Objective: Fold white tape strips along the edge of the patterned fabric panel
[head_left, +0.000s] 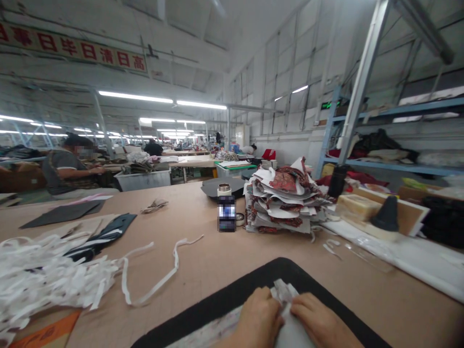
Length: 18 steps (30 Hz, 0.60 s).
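Grasping pale cloth (288,309) at lower right of centre, with left hand (260,311) and right hand (321,319), over a black mat (284,267).
Losing finger detail in the folds, the mat's near side below the frame; blurring a dark upright object (226,215) at centre. Leaving bare tabletop (203,261) left of the mat, out to white strips (54,280) at lower left.

Workshop, textile type, in a large hall. Contents: rows of tube lights (136,97) overhead; one broad brown worktable (203,261); one stack of cut fabric pieces (279,205), patterned and plain; one heap of white strips (54,285); one grey bin (145,182) of cloth; blue shelving (398,166), loaded; one red-lettered banner (89,50); one seated co-worker (63,166); further tables (192,161) behind.
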Motion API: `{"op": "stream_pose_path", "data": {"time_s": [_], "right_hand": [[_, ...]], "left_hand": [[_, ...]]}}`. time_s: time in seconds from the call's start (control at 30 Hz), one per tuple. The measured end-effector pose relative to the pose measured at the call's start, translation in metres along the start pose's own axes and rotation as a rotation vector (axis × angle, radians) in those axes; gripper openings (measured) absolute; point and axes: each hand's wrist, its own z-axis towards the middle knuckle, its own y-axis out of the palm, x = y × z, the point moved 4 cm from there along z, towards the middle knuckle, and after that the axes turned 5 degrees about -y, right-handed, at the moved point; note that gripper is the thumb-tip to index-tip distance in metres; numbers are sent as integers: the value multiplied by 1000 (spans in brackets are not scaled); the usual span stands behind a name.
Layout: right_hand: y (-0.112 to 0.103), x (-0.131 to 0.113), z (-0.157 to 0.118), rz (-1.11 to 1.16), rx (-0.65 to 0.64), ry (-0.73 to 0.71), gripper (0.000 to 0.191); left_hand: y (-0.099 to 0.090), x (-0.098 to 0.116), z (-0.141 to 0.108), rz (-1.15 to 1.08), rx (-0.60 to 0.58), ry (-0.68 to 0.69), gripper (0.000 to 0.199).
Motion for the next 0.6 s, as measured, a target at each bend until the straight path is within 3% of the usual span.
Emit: {"op": "stream_pose_path", "data": {"time_s": [0.17,0.37,0.47,0.6], "right_hand": [[-9,5,1,146,-13,102,24],[-8,-8,2,18,-97,44,27],[-8,-15,2,-30,-102,37,27],[-3,-13,3,-24,-90,45,30]], "left_hand": [[8,16,-12,281,24,230,26],[10,24,-19,420,12,287,30],[8,15,-25,426,13,262,26],[11,-21,-48,441,94,257,21]]}}
